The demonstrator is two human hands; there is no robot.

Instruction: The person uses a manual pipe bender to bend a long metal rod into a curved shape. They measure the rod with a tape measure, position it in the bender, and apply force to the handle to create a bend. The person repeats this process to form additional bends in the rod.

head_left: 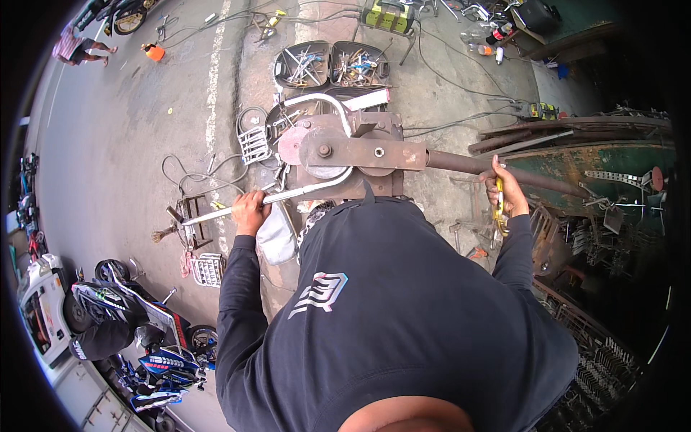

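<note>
dark hooded top filled the lower frame, seen from above, both sleeves reaching forward to a rusty pipe bender (353, 155) standing on concrete. left hand (249, 211) was wrapped shut around a shiny metal tube (277, 196), which ran from the lower left into the bender's round former (317, 147) and curled up over it in a bright arc. right hand (506, 191) was pressed against the long rusty lever arm (504, 171) out to the right, fingers curled over it, with a yellow tool (498, 209) pinched beneath; could not tell how firmly. judged mid-bend: best done by keeping the tube level and snug in the former's groove, pulling the lever in one steady sweep, no jerks, to avoid kinking. further off lay open trays of hand tools (332, 65), loose cables (446, 72) and parked motorbikes (144, 331) at lower left.
</note>
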